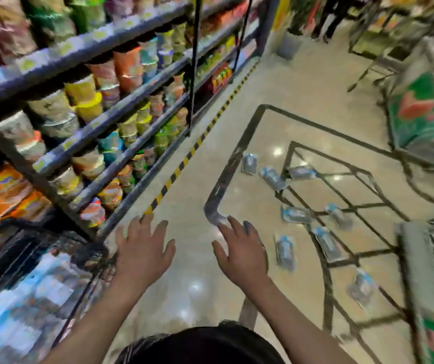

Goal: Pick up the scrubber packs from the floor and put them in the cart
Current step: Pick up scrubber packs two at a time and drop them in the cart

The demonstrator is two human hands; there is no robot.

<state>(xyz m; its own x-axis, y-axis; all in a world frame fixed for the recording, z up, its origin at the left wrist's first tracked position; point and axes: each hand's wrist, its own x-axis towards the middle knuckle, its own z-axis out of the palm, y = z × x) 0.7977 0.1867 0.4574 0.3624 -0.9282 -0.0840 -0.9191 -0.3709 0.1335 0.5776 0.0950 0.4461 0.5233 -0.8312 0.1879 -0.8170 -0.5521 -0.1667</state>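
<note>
On the shiny floor to the right, about eight scrubber packs are seen scattered, none picked up. The left hand and right hand are spread, holding nothing. The cart cannot be clearly identified; the whole task is judged undone.

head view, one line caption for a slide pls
Both hands, left hand and right hand, open above scrubber packs scattered on the shop floor.

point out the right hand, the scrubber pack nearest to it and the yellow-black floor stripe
right hand (242,254), head view, on the back of the hand
nearest scrubber pack (285,252), head view, on the middle of its wrapper
yellow-black floor stripe (184,161), head view, midway along the stripe beside the shelves
</note>
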